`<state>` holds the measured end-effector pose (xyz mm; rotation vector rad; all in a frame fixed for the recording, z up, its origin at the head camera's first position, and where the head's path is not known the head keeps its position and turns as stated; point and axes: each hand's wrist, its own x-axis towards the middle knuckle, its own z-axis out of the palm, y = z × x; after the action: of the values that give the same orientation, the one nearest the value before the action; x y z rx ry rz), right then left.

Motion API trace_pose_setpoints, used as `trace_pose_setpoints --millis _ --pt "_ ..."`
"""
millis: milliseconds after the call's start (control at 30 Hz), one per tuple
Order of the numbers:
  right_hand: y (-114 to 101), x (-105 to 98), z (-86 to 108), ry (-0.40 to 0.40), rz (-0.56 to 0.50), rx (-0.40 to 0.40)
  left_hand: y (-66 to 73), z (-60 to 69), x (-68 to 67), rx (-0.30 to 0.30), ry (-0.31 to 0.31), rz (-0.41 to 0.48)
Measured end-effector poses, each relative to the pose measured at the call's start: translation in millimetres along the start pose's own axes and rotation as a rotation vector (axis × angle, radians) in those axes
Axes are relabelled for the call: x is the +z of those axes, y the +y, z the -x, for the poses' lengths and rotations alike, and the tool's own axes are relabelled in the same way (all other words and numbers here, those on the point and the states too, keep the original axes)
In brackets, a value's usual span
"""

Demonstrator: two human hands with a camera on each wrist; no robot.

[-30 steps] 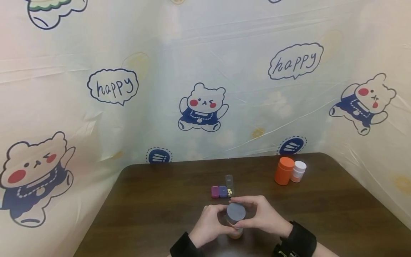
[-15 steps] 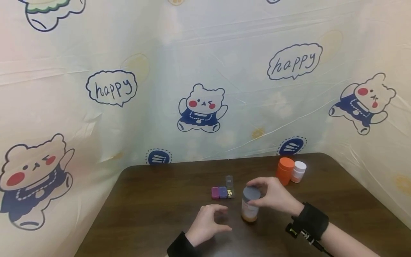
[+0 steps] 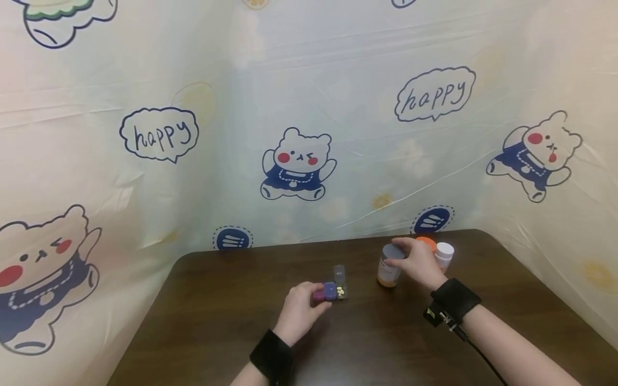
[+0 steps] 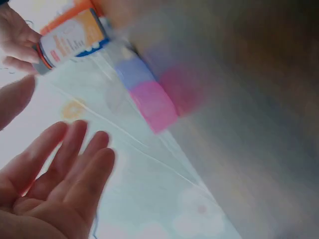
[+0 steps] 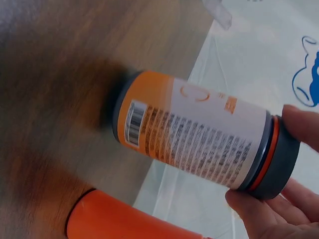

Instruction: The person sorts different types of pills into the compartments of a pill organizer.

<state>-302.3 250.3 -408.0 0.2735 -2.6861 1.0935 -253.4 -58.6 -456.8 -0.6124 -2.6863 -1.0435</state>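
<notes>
My right hand (image 3: 421, 264) grips a pill bottle (image 3: 389, 272) by its grey lid, thumb and fingers on opposite sides. In the right wrist view, the bottle (image 5: 194, 132) has a white and orange label with a barcode. Whether its base touches the table, I cannot tell. My left hand (image 3: 298, 310) is beside the magenta end of a small pill organizer (image 3: 330, 291), its fingers loosely bent. The left wrist view shows that hand (image 4: 60, 184) apart from the organizer (image 4: 154, 107). The organizer's rightmost compartment has its clear lid (image 3: 339, 274) raised and pale yellow pills (image 3: 340, 291) inside.
An orange bottle (image 3: 426, 243), partly hidden behind my right hand, stands next to a white bottle (image 3: 444, 253) at the back right of the brown table (image 3: 217, 321). A patterned curtain (image 3: 357, 161) hangs around the table's back and sides.
Both hands were around the bottle, then the left let go. The right has carried the bottle away to the back right, near the other bottles. The left has moved forward to the organizer.
</notes>
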Motion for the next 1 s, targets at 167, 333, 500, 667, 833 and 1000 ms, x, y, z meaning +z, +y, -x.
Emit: trace_pose_setpoints --millis 167,333,500,667,833,1000 --pt "5 -2 -4.8 0.022 0.026 0.022 -8.2 -17.7 1.2 0.023 0.050 -0.016" --pt "10 0 -8.5 0.029 0.019 0.038 -14.7 -29.0 5.5 -0.023 -0.032 -0.041" --pt "11 3 -11.5 0.040 0.024 0.022 -19.2 -34.8 11.4 -0.051 -0.123 -0.089" --pt "3 2 -10.8 0.041 0.082 -0.002 -17.8 -39.0 15.0 -0.048 -0.154 -0.142" --pt "-17 5 -6.3 0.083 0.118 -0.068 -18.1 -42.4 18.5 -0.040 -0.169 -0.173" --pt "-39 21 -2.1 -0.006 -0.022 -0.074 -19.8 -44.4 21.4 -0.026 -0.163 -0.189"
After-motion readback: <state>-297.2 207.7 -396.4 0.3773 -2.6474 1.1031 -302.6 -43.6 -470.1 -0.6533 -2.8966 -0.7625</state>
